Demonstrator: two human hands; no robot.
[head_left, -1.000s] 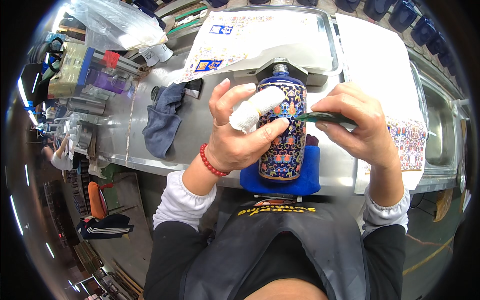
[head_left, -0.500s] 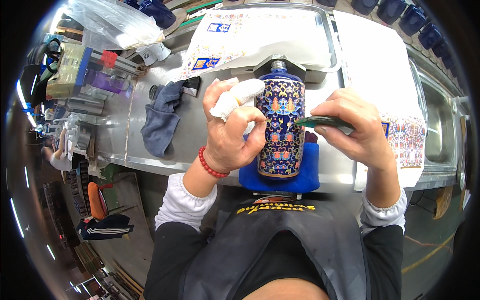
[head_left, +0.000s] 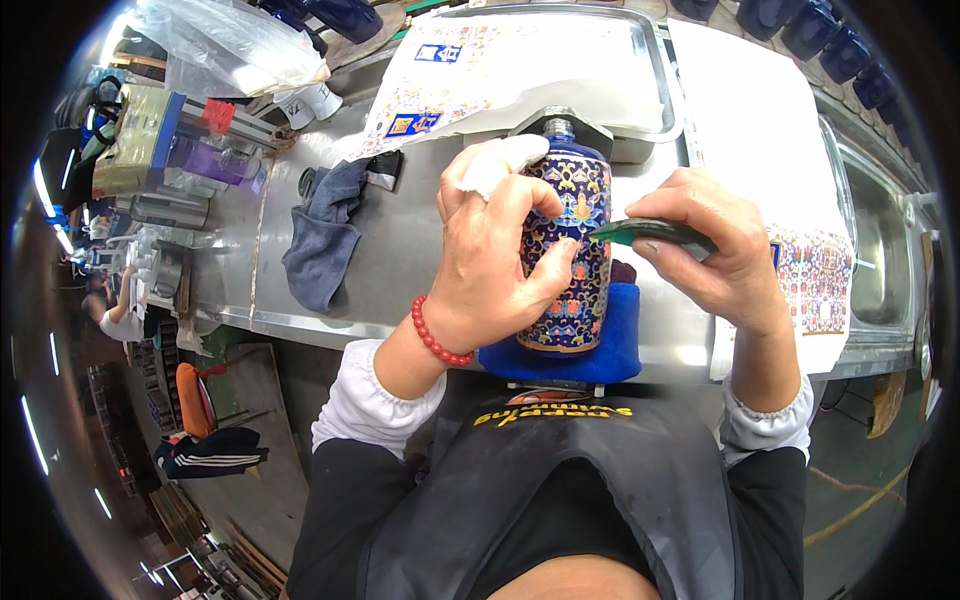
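Observation:
A dark blue bottle point(head_left: 568, 310) with a colourful floral pattern lies with its glass neck pointing away from me. Its near end rests on a blue cushion point(head_left: 615, 345). My left hand point(head_left: 490, 240) lies over the bottle's left side, thumb and index finger spread at the patterned surface; one finger is wrapped in white. In my right hand point(head_left: 705, 250), closed fingers grip a dark green flat tool with a pointed end point(head_left: 640, 232). Its tip meets the right part of the pattern, near my left thumb. Whether the tip presses on the bottle I cannot tell.
Printed pattern sheets point(head_left: 470, 90) lie in a metal tray beyond the bottle, with more sheets point(head_left: 812, 285) at the right. A grey cloth point(head_left: 325, 240) sits on the steel counter at left. Several blue vessels point(head_left: 835, 55) stand far right, near a sink point(head_left: 870, 200).
My left hand has moved right over the bottle, and its pinched thumb and index finger have come apart. The bottle looks slightly turned; the right hand with the tool has hardly moved.

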